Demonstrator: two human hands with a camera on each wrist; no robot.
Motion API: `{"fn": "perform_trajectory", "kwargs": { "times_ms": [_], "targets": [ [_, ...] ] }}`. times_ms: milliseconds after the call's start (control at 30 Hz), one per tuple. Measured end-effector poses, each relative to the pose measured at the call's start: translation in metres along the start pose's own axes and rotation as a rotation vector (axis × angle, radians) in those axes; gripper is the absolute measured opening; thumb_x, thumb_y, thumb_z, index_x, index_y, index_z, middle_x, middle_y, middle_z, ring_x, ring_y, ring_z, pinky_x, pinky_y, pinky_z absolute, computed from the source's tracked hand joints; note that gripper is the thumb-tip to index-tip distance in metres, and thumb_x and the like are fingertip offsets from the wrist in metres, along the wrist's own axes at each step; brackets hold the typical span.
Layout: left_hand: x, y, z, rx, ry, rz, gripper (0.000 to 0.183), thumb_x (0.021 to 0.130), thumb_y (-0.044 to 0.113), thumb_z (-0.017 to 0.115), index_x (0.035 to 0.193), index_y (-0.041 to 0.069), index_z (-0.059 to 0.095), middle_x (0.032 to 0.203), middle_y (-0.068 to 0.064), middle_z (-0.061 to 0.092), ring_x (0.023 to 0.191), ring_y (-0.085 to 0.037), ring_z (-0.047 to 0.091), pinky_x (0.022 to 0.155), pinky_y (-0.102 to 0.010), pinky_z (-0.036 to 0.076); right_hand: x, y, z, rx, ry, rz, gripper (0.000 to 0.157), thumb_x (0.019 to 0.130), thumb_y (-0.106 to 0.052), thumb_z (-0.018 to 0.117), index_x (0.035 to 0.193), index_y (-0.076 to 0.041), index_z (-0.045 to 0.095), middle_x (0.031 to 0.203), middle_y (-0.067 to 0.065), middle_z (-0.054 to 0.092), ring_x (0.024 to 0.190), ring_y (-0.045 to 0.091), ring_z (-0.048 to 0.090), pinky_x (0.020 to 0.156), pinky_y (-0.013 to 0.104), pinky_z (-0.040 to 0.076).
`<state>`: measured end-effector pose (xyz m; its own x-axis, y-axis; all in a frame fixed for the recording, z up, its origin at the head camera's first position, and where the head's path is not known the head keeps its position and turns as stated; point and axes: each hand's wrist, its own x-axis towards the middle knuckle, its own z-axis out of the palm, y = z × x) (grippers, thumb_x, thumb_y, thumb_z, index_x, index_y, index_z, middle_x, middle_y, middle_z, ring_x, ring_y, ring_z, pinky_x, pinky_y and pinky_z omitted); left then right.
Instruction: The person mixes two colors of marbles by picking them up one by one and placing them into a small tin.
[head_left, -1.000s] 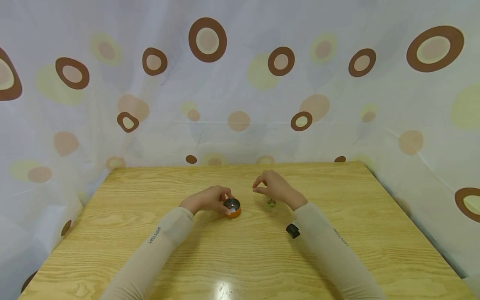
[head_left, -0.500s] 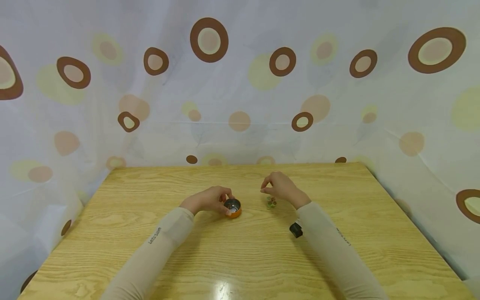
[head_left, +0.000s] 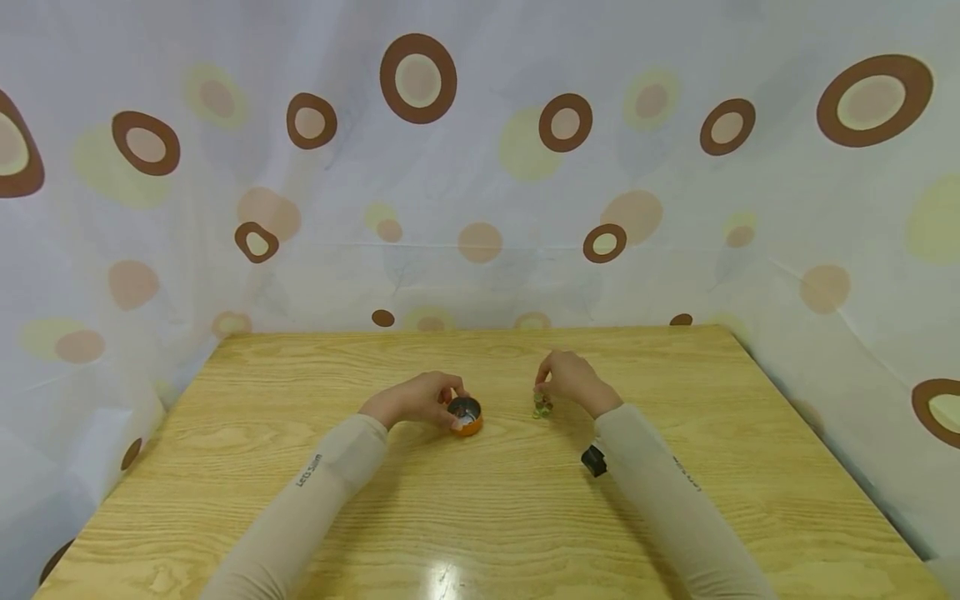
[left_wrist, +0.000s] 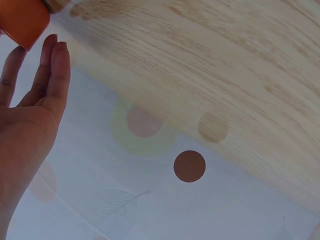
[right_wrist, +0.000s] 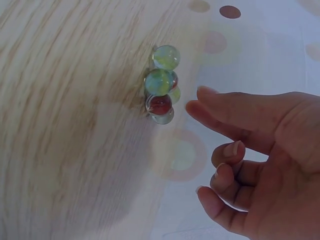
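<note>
Your right hand (head_left: 573,383) reaches down over the marbles (right_wrist: 159,82), its thumb and forefinger nearly together at the tips and its other fingers loosely curled. No marble shows between those tips. From the wrist camera, the cluster lies just beyond them with a small gap; seen from above, it sits right under them, so you cannot be sure whether they touch.

Your left hand (head_left: 416,398) has the orange cup (head_left: 471,429) clamped between thumb and fingers, well to the left of your right hand. It stands on the table (head_left: 480,517) with its mouth up; whatever is inside is too small to make out.

Your main risk is probably the marbles themselves. They are round, smooth and packed against each other, so a nudge from your fingertips could send one rolling into its neighbours and scatter the group. Pinching above or below a marble's middle could make it squirt away. Your curled fingers hang close enough to brush the cluster if the hand comes in low. Over at your left hand, a squeeze or tug on one side of the cup could tip it.
</note>
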<state>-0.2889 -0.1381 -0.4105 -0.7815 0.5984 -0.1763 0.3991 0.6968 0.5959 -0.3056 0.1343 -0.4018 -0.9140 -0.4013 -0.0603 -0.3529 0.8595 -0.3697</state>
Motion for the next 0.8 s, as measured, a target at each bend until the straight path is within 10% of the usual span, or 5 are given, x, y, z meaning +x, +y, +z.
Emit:
{"fn": "perform_trajectory", "kwargs": {
  "times_ms": [800],
  "targets": [
    [-0.0017,0.0021,-0.0013,-0.003,-0.01,-0.017,0.038,0.081,0.02,0.08,0.113,0.011,0.062,0.099,-0.009,0.056,0.085,-0.02,0.05,0.075,-0.033,0.044,0.0013,-0.0043,0.0064,-0.047,-0.004,0.017,0.006,0.086,-0.011,0.072,0.085,-0.006,0.074,0.091,0.009,0.069,0.081,0.026,0.064,0.076,0.044,0.051]
  ]
}}
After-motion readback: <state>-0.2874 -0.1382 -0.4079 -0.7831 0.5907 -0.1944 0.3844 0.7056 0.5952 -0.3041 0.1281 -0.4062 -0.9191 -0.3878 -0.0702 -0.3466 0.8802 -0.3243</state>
